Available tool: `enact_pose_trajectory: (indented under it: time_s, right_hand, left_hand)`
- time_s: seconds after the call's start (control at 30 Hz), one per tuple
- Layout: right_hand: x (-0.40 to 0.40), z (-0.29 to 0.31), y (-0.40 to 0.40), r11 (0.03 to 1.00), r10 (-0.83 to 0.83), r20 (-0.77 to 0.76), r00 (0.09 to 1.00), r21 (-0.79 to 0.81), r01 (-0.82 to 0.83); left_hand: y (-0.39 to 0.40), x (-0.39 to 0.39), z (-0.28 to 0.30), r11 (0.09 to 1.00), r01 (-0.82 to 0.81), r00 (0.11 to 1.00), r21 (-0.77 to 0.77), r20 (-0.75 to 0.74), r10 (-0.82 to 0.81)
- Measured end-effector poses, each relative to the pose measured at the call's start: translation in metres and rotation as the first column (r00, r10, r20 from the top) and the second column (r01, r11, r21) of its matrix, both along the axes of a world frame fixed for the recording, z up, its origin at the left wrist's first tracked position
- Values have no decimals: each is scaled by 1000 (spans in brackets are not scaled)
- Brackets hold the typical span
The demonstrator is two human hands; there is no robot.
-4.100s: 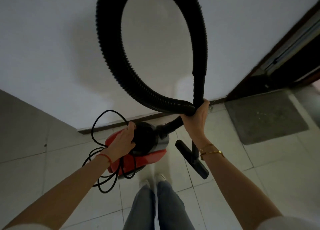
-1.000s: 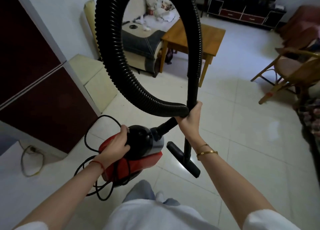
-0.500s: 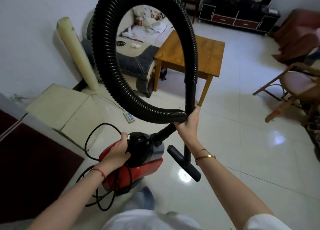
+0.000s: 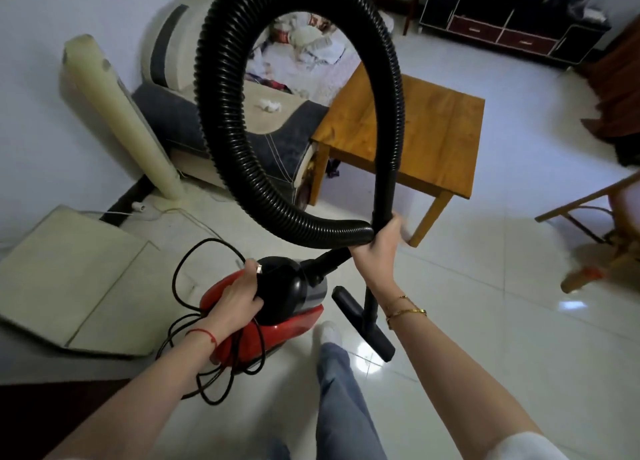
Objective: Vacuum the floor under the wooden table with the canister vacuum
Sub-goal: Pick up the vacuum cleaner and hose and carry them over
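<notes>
item: canister vacuum, red body with black dome, carried off the floor at the person's left side. left hand curled around the top of the body, grasping it. power cord hangs in loose loops under and behind the body, plug end not visible.

item: hose, black, ribbed, arched in a tall loop in front of the camera. right hand clenched around the wand and the hose end together. floor nozzle hangs below that hand, above the tiles, near the person's foot.

item: wooden table, ahead, beside a sofa; the floor beneath it shows shadow and a small dark object, unclear. a chair stands to the right, well apart from the table.

stage, judged: approach; suction not yet applied.

risks, judged: the trailing cord could catch a foot or snag while walking. the swinging nozzle could knock the near table leg. the hose loop blocks part of the view ahead. a one-handed hold on the body could slip if it swings.
</notes>
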State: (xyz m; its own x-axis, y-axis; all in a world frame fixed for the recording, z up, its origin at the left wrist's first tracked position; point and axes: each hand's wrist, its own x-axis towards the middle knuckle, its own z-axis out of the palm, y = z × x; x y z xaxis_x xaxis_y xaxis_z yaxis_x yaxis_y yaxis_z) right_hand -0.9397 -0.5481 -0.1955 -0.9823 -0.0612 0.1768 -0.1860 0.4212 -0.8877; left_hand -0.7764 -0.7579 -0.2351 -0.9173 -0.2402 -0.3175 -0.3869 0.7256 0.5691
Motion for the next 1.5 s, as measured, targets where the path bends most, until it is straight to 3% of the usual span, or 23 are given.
enact_pose_trajectory:
  time_s: [0.3, 0.63, 0.87, 1.13, 1.3, 1.5]
  right_hand:
    - [-183, -91, -62, 996, 84, 74, 994, -6, -84]
    - [-305, -263, -102, 989, 105, 74, 992, 99, -112]
    - [-341, -398, -121, 994, 74, 8, 997, 80, -74]
    - [-361, -529, -130, 994, 47, -134, 990, 105, -33]
    - [-374, -563, -139, 983, 63, -286, 956, 183, -10]
    - [-389, -574, -142, 986, 51, -372, 927, 166, 13]
  left_hand:
    - [-32, -165, -102, 995, -93, 996, 41, 10, 92]
    - [-65, -284, -269, 988, -123, 992, 95, 20, 121]
    - [-87, -325, -412, 986, -94, 996, 136, 10, 94]
    - [-99, -352, -544, 999, -4, 1000, 38, 13, 3]
    - [-105, -365, -595, 997, 49, 999, 58, -21, -47]
    - [-117, -380, -608, 994, 92, 995, 62, -45, -89]
